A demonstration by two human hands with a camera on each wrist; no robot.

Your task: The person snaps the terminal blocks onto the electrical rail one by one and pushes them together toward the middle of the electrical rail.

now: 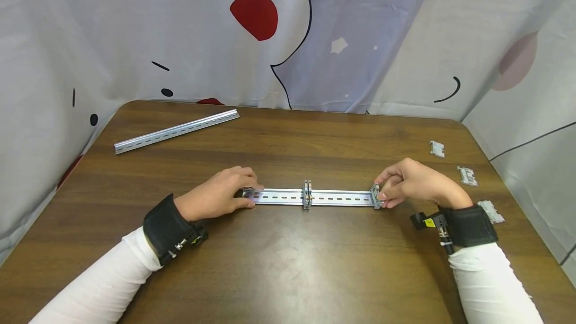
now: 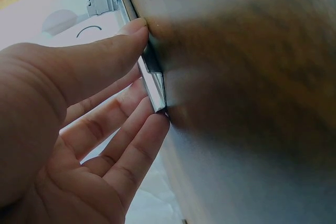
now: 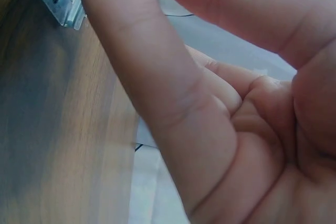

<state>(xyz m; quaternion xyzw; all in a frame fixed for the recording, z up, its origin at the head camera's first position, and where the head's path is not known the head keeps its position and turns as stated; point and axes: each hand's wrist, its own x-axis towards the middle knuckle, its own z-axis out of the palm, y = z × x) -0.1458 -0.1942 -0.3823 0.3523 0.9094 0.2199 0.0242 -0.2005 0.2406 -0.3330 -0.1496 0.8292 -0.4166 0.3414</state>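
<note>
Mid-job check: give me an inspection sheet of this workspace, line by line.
Surface: brown wood-grain table.
Job's things: silver slotted metal rail; narrow grey plastic blocks standing across its middle; grey plastic end block at its right end, seating unclear.
Clutter: second silver slotted rail, far left; three loose pale-grey plastic blocks, right.
Hands: left hand grips the first rail's left end; right hand pinches the end block.
Cables: nothing seen on the table.
Surroundings: pale printed fabric.
</note>
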